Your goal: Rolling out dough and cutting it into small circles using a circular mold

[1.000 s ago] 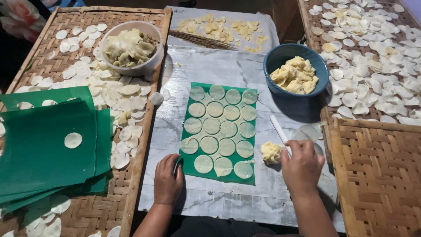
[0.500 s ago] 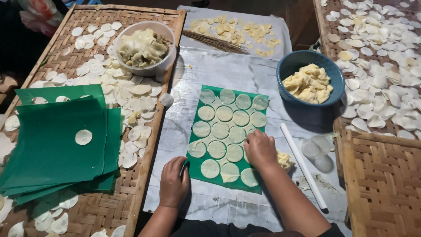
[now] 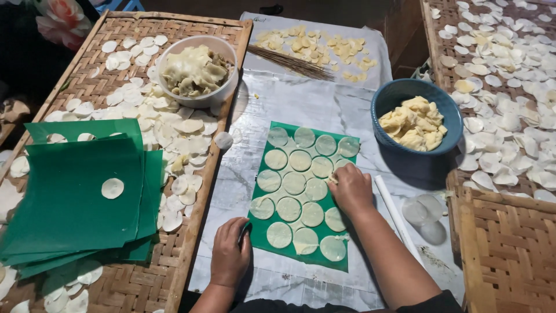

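A green plastic sheet (image 3: 262,230) lies in front of me, covered with several pale round dough discs (image 3: 294,183) in rows. My left hand (image 3: 230,254) presses on the sheet's near-left corner, fingers curled over its edge. My right hand (image 3: 351,188) rests over the right side of the sheet, fingers closed around a small piece of dough at a disc near the right edge. A white rolling stick (image 3: 396,215) lies just right of that hand.
A blue bowl (image 3: 402,94) of yellow dough lumps stands at the right. A white bowl (image 3: 219,46) of dough sits on the left woven tray (image 3: 119,284), beside a stack of green sheets (image 3: 75,191) and loose discs. Another disc-covered tray (image 3: 509,243) lies right. Thin sticks (image 3: 292,62) lie behind.
My right hand has left the dough lump beside the rolling stick and moved left and forward onto the sheet's right side. The left hand stays on the sheet's corner.
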